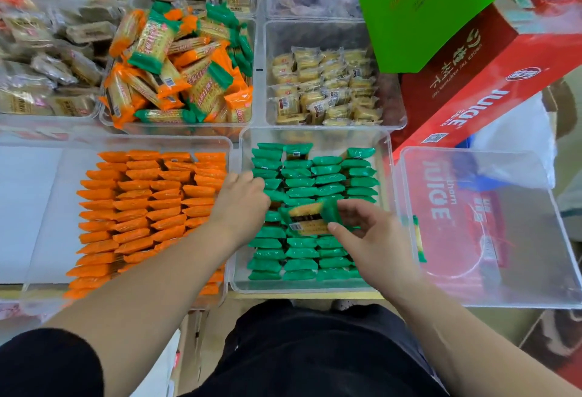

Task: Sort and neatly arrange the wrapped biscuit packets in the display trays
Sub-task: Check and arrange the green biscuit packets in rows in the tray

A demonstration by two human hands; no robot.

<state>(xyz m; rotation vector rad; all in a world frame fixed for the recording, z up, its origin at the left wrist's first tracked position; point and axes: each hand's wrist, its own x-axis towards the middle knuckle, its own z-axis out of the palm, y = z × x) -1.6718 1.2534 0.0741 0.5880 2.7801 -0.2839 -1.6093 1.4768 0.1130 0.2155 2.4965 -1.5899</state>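
Though packed, tray (302,287) front strip bare.

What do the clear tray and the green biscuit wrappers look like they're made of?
Clear tray: probably rigid glossy plastic; packets show through its walls. Green wrappers: seemingly thin shiny plastic film with crimped ends; the held packet has a clear window showing biscuit.
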